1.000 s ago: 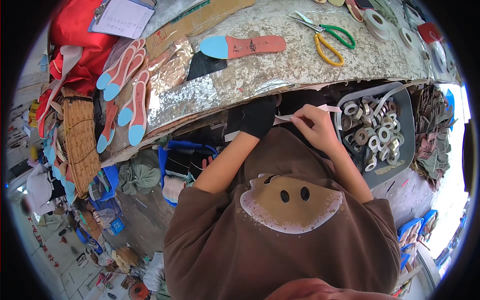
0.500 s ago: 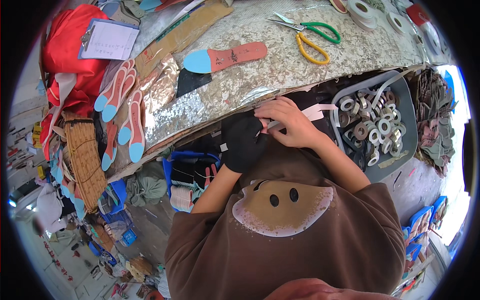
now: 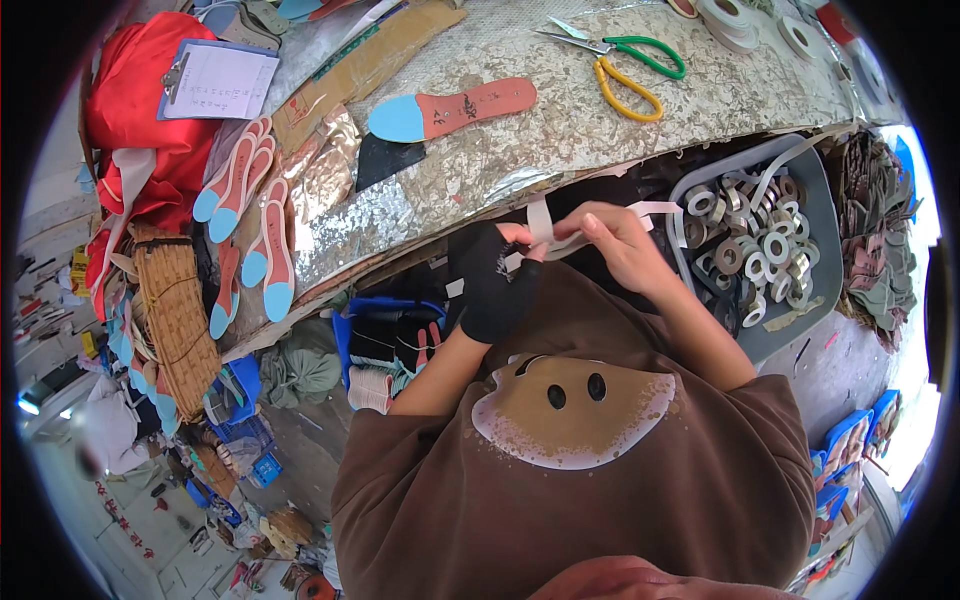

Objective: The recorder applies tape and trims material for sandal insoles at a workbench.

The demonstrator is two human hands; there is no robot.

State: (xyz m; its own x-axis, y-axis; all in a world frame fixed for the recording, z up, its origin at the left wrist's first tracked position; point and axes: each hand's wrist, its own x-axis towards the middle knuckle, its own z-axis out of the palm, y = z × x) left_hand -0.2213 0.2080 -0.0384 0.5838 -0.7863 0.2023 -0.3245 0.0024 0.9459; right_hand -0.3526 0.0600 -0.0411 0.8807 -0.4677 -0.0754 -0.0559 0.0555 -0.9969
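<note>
My left hand (image 3: 495, 280) wears a black fingerless glove and pinches one end of a pale strip of tape (image 3: 545, 225) just below the table edge. My right hand (image 3: 615, 245), bare, grips the same strip a little to the right, and the strip trails off toward a grey tray (image 3: 815, 215) full of tape rolls. Both hands sit close together above my brown shirt. On the silvery table (image 3: 480, 170) ahead lies a red insole with a blue heel (image 3: 450, 110).
Green and yellow scissors (image 3: 625, 65) lie at the table's far right. Several red and blue insoles (image 3: 250, 230) hang at the left edge beside a woven basket (image 3: 175, 310). A clipboard (image 3: 215, 80) rests on red cloth. A blue crate (image 3: 385, 345) stands under the table.
Both hands have shifted left and down from the tray toward my chest, drawing the pale strip with them. The gloved left hand has come up to grip it.
</note>
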